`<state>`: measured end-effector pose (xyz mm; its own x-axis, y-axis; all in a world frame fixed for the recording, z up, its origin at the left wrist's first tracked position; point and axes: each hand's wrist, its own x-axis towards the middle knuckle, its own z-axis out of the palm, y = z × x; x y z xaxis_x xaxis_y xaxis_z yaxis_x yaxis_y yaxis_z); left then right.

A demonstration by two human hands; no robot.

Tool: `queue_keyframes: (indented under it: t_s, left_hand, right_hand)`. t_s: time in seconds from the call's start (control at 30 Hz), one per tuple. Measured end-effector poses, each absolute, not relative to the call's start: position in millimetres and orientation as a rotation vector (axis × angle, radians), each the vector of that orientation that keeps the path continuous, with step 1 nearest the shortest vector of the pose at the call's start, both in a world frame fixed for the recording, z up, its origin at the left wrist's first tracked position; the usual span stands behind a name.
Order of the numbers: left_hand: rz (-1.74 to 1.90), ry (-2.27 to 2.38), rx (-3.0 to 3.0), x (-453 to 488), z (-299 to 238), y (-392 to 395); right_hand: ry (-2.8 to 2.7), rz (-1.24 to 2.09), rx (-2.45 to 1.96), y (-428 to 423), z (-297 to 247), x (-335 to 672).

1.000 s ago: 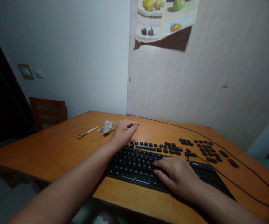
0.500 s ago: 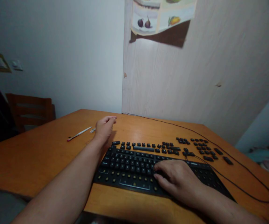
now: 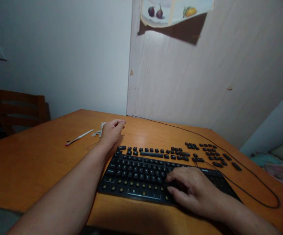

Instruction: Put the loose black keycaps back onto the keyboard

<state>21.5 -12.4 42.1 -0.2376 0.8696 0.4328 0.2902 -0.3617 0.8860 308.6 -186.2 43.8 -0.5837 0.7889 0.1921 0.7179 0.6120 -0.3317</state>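
Observation:
A black keyboard (image 3: 136,176) lies flat near the table's front edge. Keycaps fill its upper rows, while the lowest rows show bare yellowish stems. My right hand (image 3: 192,187) rests over the keyboard's right half, fingers curved and thumb apart from the forefinger, with nothing visible between them. Beyond the keyboard's upper left corner is my left hand (image 3: 112,130), its thumb and forefinger pressed together; whatever they may hold is hidden. Loose keycaps (image 3: 157,150) are set out in rows behind the keyboard, with a long space bar (image 3: 151,154) among them.
A white, thin stick-like tool with a reddish end (image 3: 80,137) lies on the wooden table (image 3: 45,156), left of a crumpled greyish cloth (image 3: 98,132). The keyboard's black cable (image 3: 264,186) loops across the right side. A wooden chair (image 3: 19,107) stands at the left.
The view has shifted slightly. The gap between my right thumb and forefinger looks a little wider. My left hand stays pinched, and more of the cloth beside it shows.

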Motion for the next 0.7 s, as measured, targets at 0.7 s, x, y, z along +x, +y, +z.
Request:
queue_keyframes:
  t_s: [0.7]
  left_hand:
    - [0.612, 0.624, 1.886, 88.7, 55.6, -102.0]
  right_hand:
    - [-2.124, 0.299, -1.207, -168.8, 34.3, 305.6]
